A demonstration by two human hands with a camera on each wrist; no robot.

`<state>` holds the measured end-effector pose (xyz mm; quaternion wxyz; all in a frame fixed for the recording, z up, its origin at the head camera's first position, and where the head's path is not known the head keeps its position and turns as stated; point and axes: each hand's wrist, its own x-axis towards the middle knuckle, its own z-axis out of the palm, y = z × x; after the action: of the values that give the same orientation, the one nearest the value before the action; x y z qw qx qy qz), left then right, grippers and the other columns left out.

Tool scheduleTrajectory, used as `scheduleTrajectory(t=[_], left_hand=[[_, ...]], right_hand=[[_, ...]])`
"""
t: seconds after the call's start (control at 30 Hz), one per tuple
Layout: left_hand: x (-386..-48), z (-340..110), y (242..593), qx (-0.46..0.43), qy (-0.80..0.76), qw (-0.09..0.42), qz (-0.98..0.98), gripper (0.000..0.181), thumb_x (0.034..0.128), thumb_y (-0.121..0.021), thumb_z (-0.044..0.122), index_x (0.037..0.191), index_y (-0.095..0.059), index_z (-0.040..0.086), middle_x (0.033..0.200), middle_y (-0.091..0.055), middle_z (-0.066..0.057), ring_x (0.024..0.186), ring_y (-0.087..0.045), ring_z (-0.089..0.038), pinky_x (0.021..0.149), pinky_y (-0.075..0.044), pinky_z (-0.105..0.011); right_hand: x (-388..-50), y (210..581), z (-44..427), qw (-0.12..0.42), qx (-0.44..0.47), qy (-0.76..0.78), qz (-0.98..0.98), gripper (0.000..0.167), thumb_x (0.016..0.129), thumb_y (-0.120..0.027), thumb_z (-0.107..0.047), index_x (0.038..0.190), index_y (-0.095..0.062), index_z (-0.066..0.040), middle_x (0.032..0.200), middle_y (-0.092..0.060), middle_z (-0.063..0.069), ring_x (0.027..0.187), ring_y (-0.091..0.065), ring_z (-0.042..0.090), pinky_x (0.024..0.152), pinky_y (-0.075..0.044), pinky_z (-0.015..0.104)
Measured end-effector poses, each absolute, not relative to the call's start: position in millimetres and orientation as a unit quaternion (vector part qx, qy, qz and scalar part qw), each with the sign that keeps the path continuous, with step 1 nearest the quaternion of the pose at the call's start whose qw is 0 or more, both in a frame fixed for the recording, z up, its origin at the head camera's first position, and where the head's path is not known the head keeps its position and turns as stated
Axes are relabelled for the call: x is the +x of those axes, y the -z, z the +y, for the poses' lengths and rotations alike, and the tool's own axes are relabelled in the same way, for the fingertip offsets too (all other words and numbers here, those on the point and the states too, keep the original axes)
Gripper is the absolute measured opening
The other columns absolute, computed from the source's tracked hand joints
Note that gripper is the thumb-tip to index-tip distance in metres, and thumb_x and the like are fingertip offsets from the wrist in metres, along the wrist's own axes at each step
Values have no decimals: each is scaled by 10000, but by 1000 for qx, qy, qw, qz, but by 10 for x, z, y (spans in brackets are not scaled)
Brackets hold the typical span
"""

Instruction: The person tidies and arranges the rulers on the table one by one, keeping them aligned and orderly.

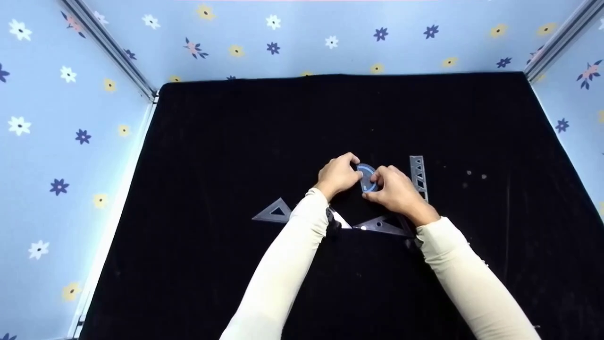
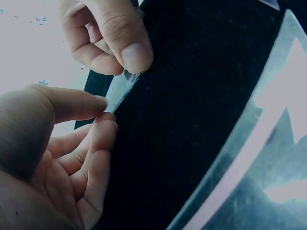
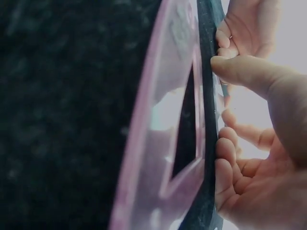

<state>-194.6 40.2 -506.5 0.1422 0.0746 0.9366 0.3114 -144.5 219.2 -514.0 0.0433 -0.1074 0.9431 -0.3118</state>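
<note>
A clear protractor [image 1: 367, 179] with a blue scale is held between both hands above the black cloth. My left hand [image 1: 339, 174] pinches one end between thumb and forefinger. On the other side, my right hand [image 1: 397, 189] grips it by thumb and fingers. In the left wrist view only a thin strip of the protractor [image 2: 121, 91] shows between the hands. Below the right forearm lies a clear set square [image 1: 383, 226], partly covered. Close to the right hand is a clear ruler [image 1: 417, 171] with triangular cutouts, its lower end hidden by the wrist.
Left of the left forearm lies another set square [image 1: 272, 212], partly covered by the sleeve. A bright clear piece [image 1: 340, 220] shows beside the left wrist. Black cloth [image 1: 212, 141] covers the table, with flowered panels [image 1: 302, 38] around it.
</note>
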Motion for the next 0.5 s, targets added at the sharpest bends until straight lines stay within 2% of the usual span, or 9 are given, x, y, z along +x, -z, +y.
scheduleTrajectory(t=[0.1, 0.2, 0.33, 0.5], left_hand=[[-1964, 376, 5063, 60, -354, 155, 920, 314, 904, -673, 310, 1197, -661, 201, 849, -721, 83, 768, -682, -92, 749, -493, -301], [-1991, 355, 5057, 36, -429, 181, 884, 246, 922, -656, 211, 1147, -646, 112, 742, -713, 22, 605, -676, -107, 629, -499, -243], [-2014, 340, 5045, 10, -490, 201, 848, 142, 936, -647, 143, 1042, -637, 49, 748, -711, -56, 556, -650, -141, 494, -493, -212], [-2012, 303, 5015, -2, -471, 195, 860, 110, 952, -649, 183, 975, -640, 76, 696, -684, -50, 525, -619, -120, 485, -494, -209]], right_hand=[[-1446, 5161, 2199, 30, -118, 311, 943, 375, 747, -858, -261, 961, -623, -61, 898, -575, 84, 798, -562, 244, 731, -461, 397], [-1450, 5179, 2218, 14, -124, 316, 941, 341, 748, -850, -211, 954, -625, -60, 884, -597, 85, 795, -578, 247, 731, -472, 399], [-1457, 5182, 2253, 6, -126, 322, 939, 303, 762, -848, -174, 935, -631, -53, 859, -614, 85, 796, -587, 242, 728, -483, 383], [-1463, 5158, 2278, 8, -133, 327, 936, 288, 791, -844, -166, 940, -646, -19, 871, -618, 107, 810, -595, 253, 737, -495, 385]])
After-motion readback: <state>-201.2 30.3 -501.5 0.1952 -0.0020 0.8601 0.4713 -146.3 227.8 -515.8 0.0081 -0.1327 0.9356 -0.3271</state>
